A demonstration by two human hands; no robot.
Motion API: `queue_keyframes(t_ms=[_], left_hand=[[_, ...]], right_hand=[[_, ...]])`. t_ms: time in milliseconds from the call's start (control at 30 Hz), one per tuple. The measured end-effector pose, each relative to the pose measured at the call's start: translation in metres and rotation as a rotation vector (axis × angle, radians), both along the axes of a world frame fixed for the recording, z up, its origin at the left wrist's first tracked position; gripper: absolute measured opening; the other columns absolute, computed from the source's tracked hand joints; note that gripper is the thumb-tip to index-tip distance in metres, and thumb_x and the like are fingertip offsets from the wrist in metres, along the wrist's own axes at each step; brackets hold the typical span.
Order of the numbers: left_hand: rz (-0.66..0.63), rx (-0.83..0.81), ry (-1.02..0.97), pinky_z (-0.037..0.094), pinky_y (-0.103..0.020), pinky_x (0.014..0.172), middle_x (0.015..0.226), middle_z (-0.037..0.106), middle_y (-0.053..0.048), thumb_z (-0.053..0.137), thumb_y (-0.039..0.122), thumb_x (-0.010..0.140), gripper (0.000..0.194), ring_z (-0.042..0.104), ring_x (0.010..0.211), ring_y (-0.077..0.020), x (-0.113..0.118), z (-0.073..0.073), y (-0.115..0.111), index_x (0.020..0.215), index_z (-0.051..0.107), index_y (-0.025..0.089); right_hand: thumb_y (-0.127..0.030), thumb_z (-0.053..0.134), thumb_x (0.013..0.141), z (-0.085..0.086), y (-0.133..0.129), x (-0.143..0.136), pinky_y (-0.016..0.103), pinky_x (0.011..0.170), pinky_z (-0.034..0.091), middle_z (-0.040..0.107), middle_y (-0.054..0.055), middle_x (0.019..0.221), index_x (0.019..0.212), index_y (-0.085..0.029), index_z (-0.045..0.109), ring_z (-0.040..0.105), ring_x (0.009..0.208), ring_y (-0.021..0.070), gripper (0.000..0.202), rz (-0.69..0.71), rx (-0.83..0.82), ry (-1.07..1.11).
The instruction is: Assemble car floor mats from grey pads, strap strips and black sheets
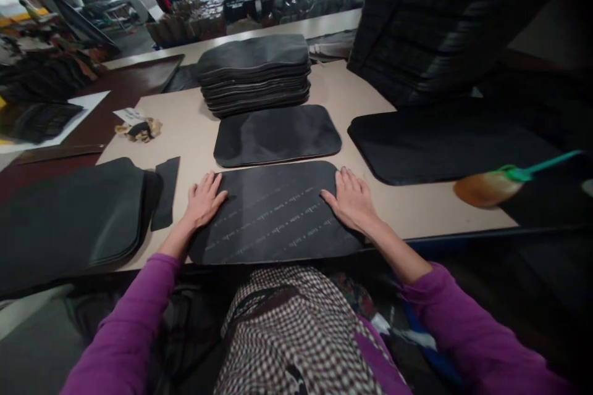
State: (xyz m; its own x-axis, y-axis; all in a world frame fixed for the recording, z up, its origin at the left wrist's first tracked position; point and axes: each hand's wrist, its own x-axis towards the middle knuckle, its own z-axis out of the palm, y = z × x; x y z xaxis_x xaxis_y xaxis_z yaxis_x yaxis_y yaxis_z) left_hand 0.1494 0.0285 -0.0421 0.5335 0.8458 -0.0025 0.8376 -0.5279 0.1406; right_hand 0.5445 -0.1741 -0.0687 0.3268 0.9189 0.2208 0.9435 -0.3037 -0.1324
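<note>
A black rounded sheet (273, 216) with rows of pale printed lettering lies flat at the table's front edge. My left hand (204, 199) rests on its left side, fingers spread. On its right side lies my right hand (352, 199), also with the fingers apart. Neither hand grasps anything. Just beyond the printed sheet is a plain black rounded panel (278, 134), lying flat. Behind that panel rises a stack of similar black pieces (257, 74).
Black sheets (74, 216) are piled at the left, beside a narrow black strip (165, 192). More black panels (445, 142) lie at the right, near an orange-brown bottle with a green top (491, 187). A tall dark stack (426, 31) stands behind them. Crumpled scraps (139, 126) sit at the back left.
</note>
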Motion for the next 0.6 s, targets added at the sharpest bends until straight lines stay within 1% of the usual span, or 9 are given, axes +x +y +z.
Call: queue_keyframes(t_ms=[100,167,200,267,300,367,467,533,600], left_hand=[[0.107,-0.05,-0.155,0.02,-0.058,0.128,0.174,0.017,-0.015,0.015,0.05,0.109,0.068,0.017,0.162,-0.0283,-0.008,0.016,0.006,0.167,0.022,0.016],[0.155,-0.034,-0.223,0.022,-0.055,0.128,0.173,0.022,-0.017,0.014,0.049,0.109,0.068,0.021,0.161,-0.0281,-0.018,0.028,0.002,0.167,0.023,0.014],[0.158,-0.017,-0.233,0.023,-0.055,0.127,0.172,0.023,-0.017,0.015,0.049,0.109,0.068,0.022,0.161,-0.0283,-0.024,0.032,-0.004,0.166,0.024,0.014],[0.122,0.022,-0.21,0.022,-0.055,0.127,0.172,0.025,-0.016,0.019,0.051,0.109,0.067,0.023,0.161,-0.0284,-0.033,0.037,-0.029,0.167,0.024,0.016],[0.081,0.042,-0.186,0.022,-0.054,0.128,0.173,0.024,-0.015,0.021,0.051,0.109,0.067,0.024,0.161,-0.0282,-0.036,0.035,-0.045,0.167,0.023,0.018],[-0.023,0.082,-0.124,0.021,-0.054,0.128,0.173,0.024,-0.014,0.027,0.052,0.109,0.067,0.024,0.16,-0.0281,-0.038,0.026,-0.083,0.168,0.021,0.02],[-0.126,0.136,-0.036,0.018,-0.054,0.128,0.172,0.026,-0.013,0.039,0.055,0.106,0.07,0.028,0.159,-0.0299,-0.034,0.008,-0.129,0.167,0.023,0.025],[-0.124,0.155,0.0,0.015,-0.055,0.128,0.172,0.026,-0.012,0.042,0.057,0.104,0.071,0.029,0.159,-0.031,-0.031,-0.001,-0.143,0.167,0.026,0.027],[-0.102,0.142,0.025,0.013,-0.056,0.128,0.173,0.025,-0.011,0.04,0.057,0.105,0.07,0.026,0.16,-0.031,-0.031,-0.004,-0.145,0.167,0.026,0.028]], right_hand=[[-0.056,0.028,0.107,0.011,-0.002,0.011,0.052,0.122,0.032,0.038,0.03,0.161,0.155,0.006,0.038,0.036,0.152,0.0377,0.079,-0.025,0.007,0.058],[-0.056,0.031,0.106,0.021,-0.012,0.016,0.053,0.12,0.036,0.043,0.031,0.157,0.154,0.005,0.039,0.041,0.148,0.04,0.078,-0.008,0.068,0.058],[-0.057,0.032,0.106,0.025,-0.019,0.016,0.054,0.119,0.037,0.043,0.031,0.157,0.155,0.004,0.038,0.042,0.147,0.0407,0.078,0.026,0.107,0.042],[-0.056,0.035,0.106,0.029,-0.04,0.009,0.056,0.12,0.036,0.04,0.03,0.16,0.158,0.002,0.035,0.038,0.15,0.0411,0.079,0.133,0.166,0.0],[-0.056,0.035,0.106,0.029,-0.052,0.003,0.057,0.121,0.035,0.037,0.029,0.162,0.159,0.001,0.033,0.035,0.152,0.0406,0.078,0.194,0.176,-0.017],[-0.054,0.037,0.106,0.023,-0.074,-0.015,0.058,0.122,0.033,0.034,0.026,0.165,0.163,-0.003,0.029,0.032,0.154,0.0388,0.077,0.313,0.16,-0.03],[-0.055,0.037,0.106,0.009,-0.096,-0.041,0.061,0.121,0.032,0.036,0.023,0.165,0.165,-0.009,0.026,0.034,0.153,0.0375,0.076,0.4,0.116,-0.018],[-0.055,0.036,0.106,0.003,-0.1,-0.049,0.061,0.122,0.03,0.034,0.023,0.166,0.165,-0.008,0.026,0.033,0.154,0.0371,0.076,0.394,0.081,-0.015],[-0.056,0.035,0.106,0.001,-0.101,-0.05,0.061,0.123,0.026,0.03,0.023,0.167,0.165,-0.006,0.026,0.029,0.156,0.0364,0.077,0.382,0.042,-0.019]])
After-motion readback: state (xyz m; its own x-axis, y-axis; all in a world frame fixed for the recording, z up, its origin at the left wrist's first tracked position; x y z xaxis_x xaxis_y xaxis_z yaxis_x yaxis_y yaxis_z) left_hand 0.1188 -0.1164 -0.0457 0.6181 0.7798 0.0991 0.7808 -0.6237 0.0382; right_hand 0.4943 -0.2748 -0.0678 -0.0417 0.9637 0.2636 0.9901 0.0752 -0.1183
